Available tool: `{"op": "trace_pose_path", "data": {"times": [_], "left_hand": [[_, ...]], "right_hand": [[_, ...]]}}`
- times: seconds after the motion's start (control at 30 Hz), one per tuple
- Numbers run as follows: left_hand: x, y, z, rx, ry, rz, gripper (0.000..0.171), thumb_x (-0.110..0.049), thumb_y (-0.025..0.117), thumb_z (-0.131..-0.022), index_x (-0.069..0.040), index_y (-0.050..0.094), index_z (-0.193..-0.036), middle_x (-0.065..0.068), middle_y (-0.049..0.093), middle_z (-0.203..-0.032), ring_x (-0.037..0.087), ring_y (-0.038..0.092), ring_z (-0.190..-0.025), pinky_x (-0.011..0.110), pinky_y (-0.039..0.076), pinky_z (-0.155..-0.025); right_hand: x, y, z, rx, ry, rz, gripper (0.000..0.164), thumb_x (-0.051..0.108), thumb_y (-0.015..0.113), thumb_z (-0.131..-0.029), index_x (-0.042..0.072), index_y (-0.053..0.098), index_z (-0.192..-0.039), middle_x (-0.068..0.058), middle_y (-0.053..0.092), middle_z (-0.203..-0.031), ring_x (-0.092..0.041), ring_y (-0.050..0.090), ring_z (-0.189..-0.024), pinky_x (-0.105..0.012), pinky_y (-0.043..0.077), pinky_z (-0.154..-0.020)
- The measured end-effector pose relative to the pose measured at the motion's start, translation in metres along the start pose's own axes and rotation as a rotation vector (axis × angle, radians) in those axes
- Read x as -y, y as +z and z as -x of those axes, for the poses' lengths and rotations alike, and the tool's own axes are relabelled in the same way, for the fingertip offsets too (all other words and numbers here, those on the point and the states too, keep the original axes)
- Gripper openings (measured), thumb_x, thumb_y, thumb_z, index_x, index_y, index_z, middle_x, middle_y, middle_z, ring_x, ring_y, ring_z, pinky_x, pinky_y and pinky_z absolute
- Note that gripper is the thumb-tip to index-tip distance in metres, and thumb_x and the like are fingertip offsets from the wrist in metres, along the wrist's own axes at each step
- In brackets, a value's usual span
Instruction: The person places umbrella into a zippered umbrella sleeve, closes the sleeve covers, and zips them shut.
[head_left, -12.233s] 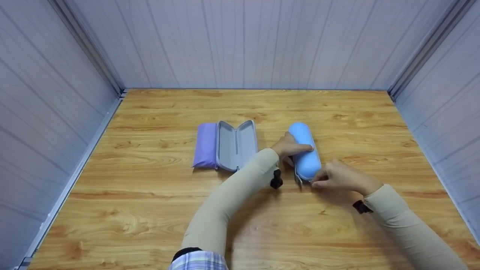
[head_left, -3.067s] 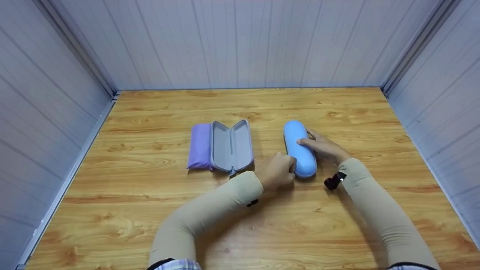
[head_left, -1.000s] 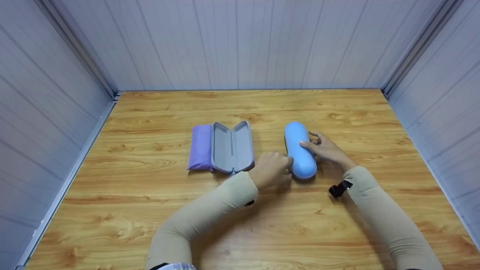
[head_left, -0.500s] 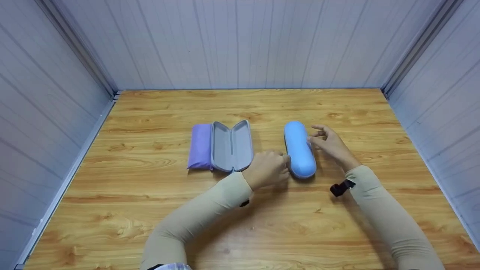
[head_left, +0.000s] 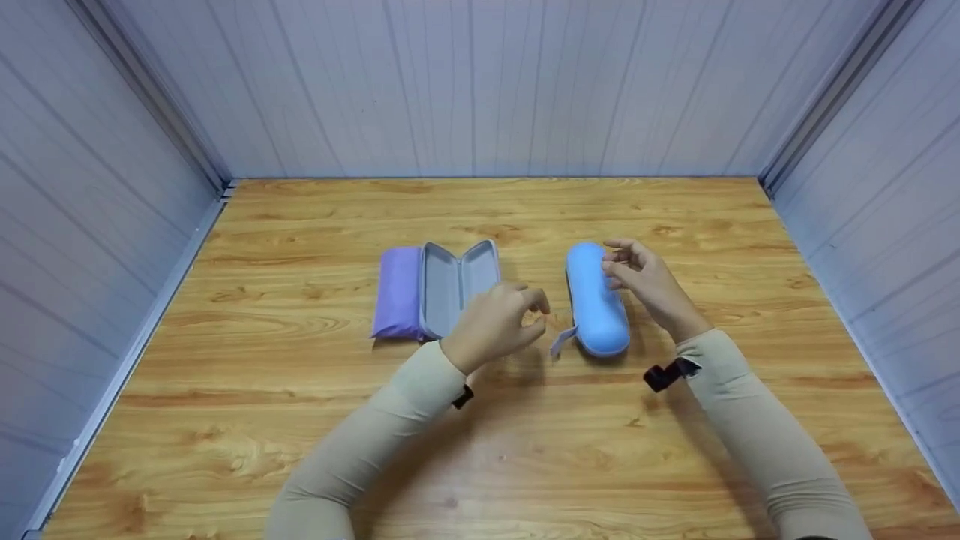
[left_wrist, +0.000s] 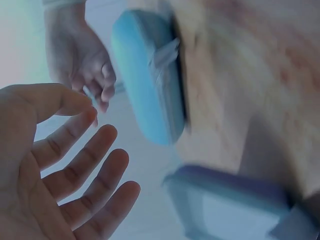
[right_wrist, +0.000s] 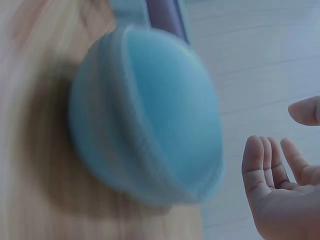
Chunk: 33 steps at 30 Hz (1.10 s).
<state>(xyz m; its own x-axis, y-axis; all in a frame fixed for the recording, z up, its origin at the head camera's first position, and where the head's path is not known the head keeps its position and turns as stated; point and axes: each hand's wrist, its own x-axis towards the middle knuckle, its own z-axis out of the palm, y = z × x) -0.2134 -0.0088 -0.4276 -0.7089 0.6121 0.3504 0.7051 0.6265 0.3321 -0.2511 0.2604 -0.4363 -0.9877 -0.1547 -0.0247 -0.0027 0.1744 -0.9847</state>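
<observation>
Plainly, the long, round-ended case [head_left: 596,304] is light blue.

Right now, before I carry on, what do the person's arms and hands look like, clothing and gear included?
The left hand and right hand are bare, without gloves. A plain beige left sleeve and matching right sleeve reach the wrists, creased in places. Small black devices show at both wrists. No cables are visible.
</observation>
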Motion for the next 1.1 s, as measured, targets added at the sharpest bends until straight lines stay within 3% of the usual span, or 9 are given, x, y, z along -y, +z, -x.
{"op": "trace_pose_path", "data": {"times": [0.27, 0.6, 0.77, 0.9, 1.1], "left_hand": [[0.019, -0.023, 0.007, -0.052, -0.095, 0.014, 0.012, -0.019, 0.067, -0.091, -0.016, 0.074, -0.1, -0.001, 0.07, -0.098, 0.013, 0.057, -0.069, 0.03, 0.048, -0.051], [0.05, -0.05, 0.026, -0.055, -0.231, 0.016, 0.017, -0.023, 0.066, -0.094, -0.014, 0.074, -0.106, 0.002, 0.07, -0.103, 0.02, 0.067, -0.089, 0.034, 0.055, -0.065], [0.069, -0.061, 0.037, -0.087, -0.298, 0.033, 0.017, -0.021, 0.068, -0.092, -0.011, 0.073, -0.106, 0.006, 0.071, -0.103, 0.024, 0.067, -0.092, 0.038, 0.056, -0.073], [0.082, -0.069, 0.045, -0.085, -0.361, 0.05, 0.023, -0.022, 0.068, -0.092, -0.009, 0.072, -0.11, 0.012, 0.068, -0.114, 0.028, 0.065, -0.094, 0.043, 0.056, -0.075], [0.099, -0.076, 0.057, -0.043, -0.482, 0.132, 0.035, -0.024, 0.069, -0.092, -0.004, 0.066, -0.121, 0.021, 0.055, -0.133, 0.035, 0.056, -0.115, 0.051, 0.049, -0.094]], "right_hand": [[0.01, 0.019, -0.006, 0.099, -0.019, -0.014, 0.051, 0.02, 0.058, -0.103, 0.003, 0.041, -0.148, -0.024, 0.046, -0.13, -0.032, 0.051, -0.115, -0.033, 0.052, -0.09], [0.013, 0.06, -0.019, 0.193, 0.061, -0.066, 0.054, 0.022, 0.056, -0.103, 0.005, 0.036, -0.15, -0.021, 0.044, -0.134, -0.045, 0.041, -0.128, -0.059, 0.038, -0.105], [0.008, 0.084, -0.027, 0.217, 0.104, -0.082, 0.056, 0.021, 0.053, -0.102, 0.005, 0.032, -0.151, -0.023, 0.042, -0.134, -0.046, 0.039, -0.13, -0.059, 0.036, -0.107], [0.004, 0.1, -0.032, 0.232, 0.13, -0.08, 0.058, 0.021, 0.049, -0.102, 0.005, 0.027, -0.153, -0.029, 0.038, -0.141, -0.045, 0.039, -0.132, -0.058, 0.037, -0.108], [-0.002, 0.116, -0.035, 0.203, 0.173, -0.118, 0.065, 0.021, 0.051, -0.101, 0.004, 0.021, -0.156, -0.027, 0.04, -0.144, -0.043, 0.043, -0.132, -0.053, 0.041, -0.107]]}}
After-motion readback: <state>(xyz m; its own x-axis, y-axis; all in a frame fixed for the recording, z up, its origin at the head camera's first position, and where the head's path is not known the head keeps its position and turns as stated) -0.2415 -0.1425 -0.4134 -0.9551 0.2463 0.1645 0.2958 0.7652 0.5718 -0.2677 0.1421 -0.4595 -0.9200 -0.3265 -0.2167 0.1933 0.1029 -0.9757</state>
